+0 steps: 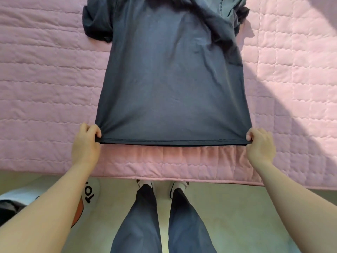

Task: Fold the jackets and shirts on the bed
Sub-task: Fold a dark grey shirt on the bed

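A dark navy T-shirt (173, 79) lies spread lengthwise on the pink quilted bed (45, 79), its collar end at the far side and its hem nearest me. My left hand (86, 143) pinches the hem's left corner. My right hand (259, 145) pinches the hem's right corner. The hem is pulled taut between them and lifted slightly off the quilt. The left sleeve is bunched at the upper left. A greyer garment (231, 6) lies crumpled over the shirt's upper right shoulder.
The bed's near edge (164, 177) runs across in front of my legs. A white item with black letters and an orange patch (90, 196) lies on the floor at the lower left, partly behind my left arm. Sunlight falls across the bed's right side.
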